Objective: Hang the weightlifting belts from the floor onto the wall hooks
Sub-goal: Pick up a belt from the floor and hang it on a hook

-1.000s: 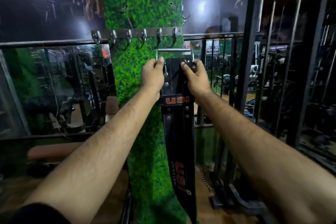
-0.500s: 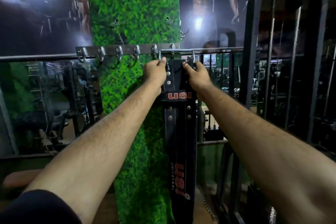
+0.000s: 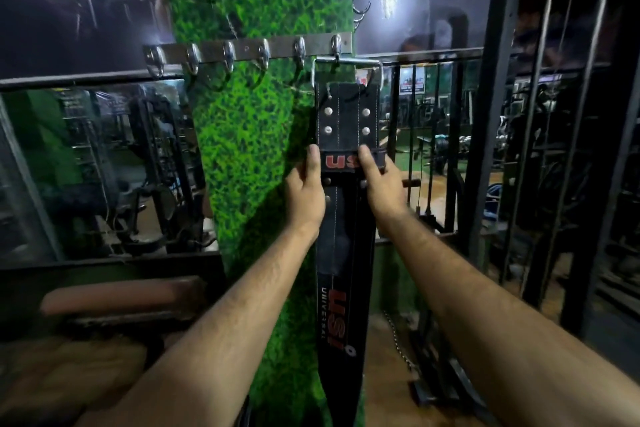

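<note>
A black weightlifting belt (image 3: pixel 346 218) hangs straight down against the green grass-textured wall panel (image 3: pixel 249 135), its metal buckle (image 3: pixel 347 62) caught over the rightmost hook (image 3: pixel 336 47) of a steel hook rail (image 3: pixel 242 51). The other hooks on the rail carry nothing.

Both hands are on the belt partway down from the buckle, at the level of its keeper loop (image 3: pixel 351 161). The left hand (image 3: pixel 306 189) sits against the belt's left edge with the thumb lying up along that edge; the fingers go behind the strap, so it appears lightly closed around the edge. The right hand (image 3: pixel 382 184) holds the right edge in the same manner, its thumb laid across the right part of the loop. The belt's long tail drops between the two forearms toward the floor.

The keeper loop carries red letters "US", with the thumb covering what follows. Lower on the strap, running lengthwise, red letters read "USI" with small white "UNIVERSAL" beside them. Silver rivets (image 3: pixel 328 111) stud the upper section below the buckle.
</note>
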Demonstrator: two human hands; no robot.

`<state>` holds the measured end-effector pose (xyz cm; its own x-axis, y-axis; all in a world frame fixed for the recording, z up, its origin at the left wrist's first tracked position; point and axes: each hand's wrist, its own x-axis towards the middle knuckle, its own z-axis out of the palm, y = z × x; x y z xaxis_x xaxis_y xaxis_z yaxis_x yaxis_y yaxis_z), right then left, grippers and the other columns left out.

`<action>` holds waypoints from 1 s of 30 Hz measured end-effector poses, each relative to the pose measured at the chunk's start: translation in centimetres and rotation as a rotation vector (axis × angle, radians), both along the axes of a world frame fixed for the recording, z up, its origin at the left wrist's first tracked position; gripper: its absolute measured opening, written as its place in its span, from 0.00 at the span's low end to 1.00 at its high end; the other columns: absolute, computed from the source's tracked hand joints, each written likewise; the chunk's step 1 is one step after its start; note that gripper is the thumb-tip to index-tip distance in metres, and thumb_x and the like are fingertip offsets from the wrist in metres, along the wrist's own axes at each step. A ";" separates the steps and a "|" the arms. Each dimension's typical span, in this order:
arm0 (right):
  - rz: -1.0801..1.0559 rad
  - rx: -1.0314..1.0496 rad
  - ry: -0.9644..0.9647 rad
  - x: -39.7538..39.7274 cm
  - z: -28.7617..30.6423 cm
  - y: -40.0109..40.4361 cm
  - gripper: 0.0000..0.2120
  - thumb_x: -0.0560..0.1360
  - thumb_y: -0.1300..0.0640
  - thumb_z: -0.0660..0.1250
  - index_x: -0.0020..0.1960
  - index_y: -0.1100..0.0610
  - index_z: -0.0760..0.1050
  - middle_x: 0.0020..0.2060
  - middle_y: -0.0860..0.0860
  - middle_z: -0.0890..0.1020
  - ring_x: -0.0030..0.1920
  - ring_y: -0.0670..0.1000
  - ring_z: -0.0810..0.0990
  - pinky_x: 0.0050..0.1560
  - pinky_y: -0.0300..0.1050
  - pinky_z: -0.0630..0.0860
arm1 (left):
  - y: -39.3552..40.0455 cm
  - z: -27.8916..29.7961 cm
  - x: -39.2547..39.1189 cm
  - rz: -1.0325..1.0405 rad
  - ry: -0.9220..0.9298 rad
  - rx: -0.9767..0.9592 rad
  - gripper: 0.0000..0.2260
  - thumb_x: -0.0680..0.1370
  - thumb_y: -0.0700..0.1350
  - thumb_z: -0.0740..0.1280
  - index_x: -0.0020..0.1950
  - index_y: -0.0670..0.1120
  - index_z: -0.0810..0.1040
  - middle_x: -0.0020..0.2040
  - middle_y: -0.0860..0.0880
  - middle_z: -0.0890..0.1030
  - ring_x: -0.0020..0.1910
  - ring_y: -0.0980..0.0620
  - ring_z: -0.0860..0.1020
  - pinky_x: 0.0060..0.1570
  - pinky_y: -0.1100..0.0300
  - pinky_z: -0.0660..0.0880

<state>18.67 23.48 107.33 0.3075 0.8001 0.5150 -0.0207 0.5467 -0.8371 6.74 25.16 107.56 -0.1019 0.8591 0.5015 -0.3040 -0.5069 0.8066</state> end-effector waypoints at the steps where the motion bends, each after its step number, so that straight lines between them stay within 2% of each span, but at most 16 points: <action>1: -0.023 0.025 -0.012 -0.2 -0.7 -0.4 0.12 0.79 0.48 0.69 0.56 0.55 0.79 0.48 0.48 0.86 0.47 0.41 0.85 0.47 0.36 0.80 | -0.1 -0.7 -0.1 -0.004 0.016 -0.002 0.15 0.80 0.59 0.65 0.45 0.48 0.81 0.46 0.50 0.86 0.48 0.49 0.85 0.55 0.47 0.81; 3: -0.044 0.083 -0.079 -0.3 -2.7 -0.7 0.02 0.79 0.58 0.70 0.51 0.54 0.80 0.43 0.45 0.85 0.43 0.40 0.84 0.45 0.36 0.79 | -0.2 -2.7 -0.5 -0.029 0.102 0.006 0.15 0.77 0.59 0.69 0.42 0.48 0.78 0.43 0.46 0.84 0.44 0.48 0.82 0.50 0.47 0.80; 5: -0.059 0.059 -0.112 -0.1 -4.8 -1.0 0.02 0.79 0.62 0.69 0.49 0.58 0.80 0.42 0.47 0.85 0.42 0.42 0.84 0.45 0.39 0.80 | -0.2 -4.9 -0.8 -0.092 0.163 0.017 0.08 0.77 0.53 0.71 0.46 0.48 0.80 0.47 0.43 0.86 0.48 0.44 0.84 0.55 0.43 0.81; 7: -0.045 0.021 -0.116 0.2 -6.6 -1.3 0.07 0.80 0.60 0.69 0.53 0.64 0.81 0.47 0.55 0.86 0.47 0.51 0.86 0.50 0.49 0.83 | -0.2 -6.3 -1.3 -0.119 0.188 0.010 0.05 0.78 0.48 0.71 0.49 0.48 0.82 0.51 0.41 0.86 0.52 0.42 0.84 0.58 0.37 0.80; 9: -0.007 -0.049 -0.149 0.6 -8.7 -1.4 0.11 0.79 0.58 0.70 0.58 0.63 0.81 0.52 0.58 0.87 0.53 0.58 0.86 0.55 0.57 0.82 | 0.0 -7.4 -1.9 -0.092 0.220 -0.010 0.08 0.78 0.47 0.71 0.50 0.42 0.81 0.50 0.41 0.85 0.49 0.44 0.83 0.55 0.35 0.80; 11: 0.054 -0.168 -0.185 0.8 -11.9 -1.8 0.12 0.78 0.58 0.71 0.59 0.62 0.81 0.52 0.57 0.87 0.53 0.58 0.87 0.57 0.61 0.82 | 0.2 -9.3 -2.4 -0.063 0.272 -0.042 0.07 0.79 0.43 0.70 0.50 0.39 0.80 0.48 0.41 0.86 0.46 0.45 0.83 0.51 0.38 0.82; 14: 0.050 -0.258 -0.214 0.7 -16.6 -2.2 0.12 0.77 0.55 0.73 0.57 0.61 0.82 0.51 0.56 0.87 0.52 0.59 0.87 0.57 0.64 0.81 | 0.0 -13.9 -3.0 -0.045 0.328 -0.129 0.03 0.80 0.43 0.70 0.48 0.43 0.81 0.47 0.40 0.86 0.46 0.44 0.85 0.49 0.43 0.83; 17: -0.005 -0.303 -0.252 0.7 -19.3 -1.9 0.10 0.75 0.52 0.74 0.52 0.57 0.84 0.49 0.53 0.88 0.50 0.56 0.87 0.55 0.63 0.82 | -0.7 -19.4 -3.1 0.003 0.386 -0.239 0.11 0.78 0.49 0.72 0.44 0.41 0.80 0.42 0.40 0.85 0.38 0.47 0.83 0.42 0.45 0.81; 19: -0.045 -0.347 -0.284 0.8 -21.1 -1.7 0.06 0.74 0.52 0.75 0.48 0.54 0.84 0.46 0.51 0.88 0.48 0.54 0.88 0.53 0.62 0.83 | -0.7 -23.3 -3.2 0.002 0.424 -0.285 0.21 0.74 0.58 0.71 0.45 0.39 0.80 0.42 0.36 0.85 0.37 0.47 0.81 0.41 0.40 0.80; 22: -0.093 -0.407 -0.351 0.9 -24.2 -1.7 0.13 0.72 0.44 0.75 0.46 0.53 0.84 0.43 0.48 0.88 0.45 0.50 0.88 0.49 0.61 0.83 | -0.2 -26.9 -3.5 0.043 0.466 -0.279 0.27 0.72 0.63 0.69 0.45 0.38 0.80 0.42 0.36 0.85 0.39 0.47 0.80 0.42 0.39 0.79; 24: -0.102 -0.447 -0.386 0.9 -26.4 -1.4 0.19 0.69 0.37 0.73 0.46 0.52 0.84 0.41 0.47 0.88 0.44 0.49 0.88 0.48 0.61 0.83 | 0.2 -26.8 -3.4 0.052 0.470 -0.283 0.24 0.75 0.59 0.69 0.46 0.36 0.81 0.43 0.35 0.85 0.39 0.48 0.80 0.42 0.42 0.79; 27: -0.086 -0.489 -0.435 1.0 -28.8 -0.5 0.25 0.66 0.31 0.71 0.48 0.51 0.84 0.42 0.47 0.88 0.45 0.48 0.87 0.50 0.60 0.83 | 0.4 -27.6 -3.7 0.011 0.528 -0.298 0.11 0.80 0.45 0.70 0.51 0.36 0.82 0.47 0.37 0.86 0.42 0.51 0.81 0.43 0.53 0.78; 28: -0.082 -0.512 -0.449 1.1 -29.5 -0.3 0.26 0.66 0.30 0.71 0.49 0.51 0.84 0.43 0.46 0.88 0.46 0.47 0.87 0.50 0.59 0.83 | 0.4 -28.5 -3.9 0.008 0.552 -0.307 0.09 0.80 0.43 0.69 0.52 0.36 0.82 0.48 0.38 0.86 0.43 0.51 0.80 0.44 0.56 0.77; 30: -0.090 -0.587 -0.511 1.2 -31.1 -0.1 0.28 0.65 0.29 0.68 0.49 0.52 0.84 0.43 0.46 0.88 0.45 0.46 0.87 0.50 0.56 0.84 | 0.4 -30.5 -4.3 -0.004 0.598 -0.335 0.09 0.80 0.43 0.70 0.52 0.37 0.82 0.47 0.40 0.86 0.43 0.50 0.80 0.44 0.55 0.76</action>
